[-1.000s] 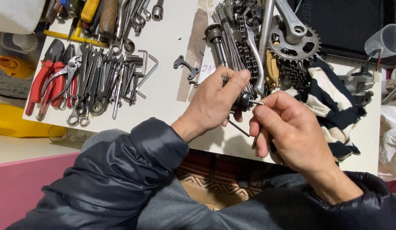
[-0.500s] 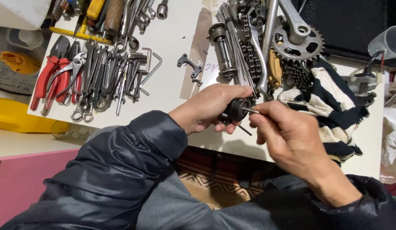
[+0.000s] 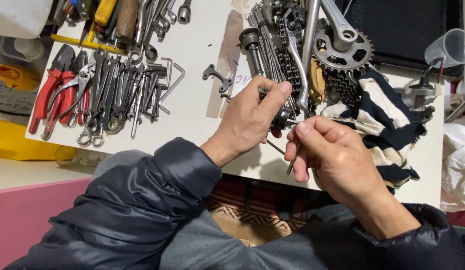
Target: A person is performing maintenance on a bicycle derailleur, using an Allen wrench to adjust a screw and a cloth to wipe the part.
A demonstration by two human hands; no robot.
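On the far left of a white surface (image 3: 192, 115) lay red pliers (image 3: 52, 95), then a row of wrenches (image 3: 115, 95) and hex keys (image 3: 167, 82). Near the middle, the left hand (image 3: 250, 117), in a dark padded sleeve, had its grip clamped around a small dark hub part (image 3: 281, 119), held just above the surface's near edge. Just beside it, the right hand (image 3: 337, 155) pinched a thin metal tool (image 3: 294, 159), its upper end close to the hub part. Behind the hands lay a bundle of spokes (image 3: 267, 45) and a chain (image 3: 287, 60). Further right sat a crank with chainring (image 3: 342, 47) atop a striped cloth (image 3: 387, 125).
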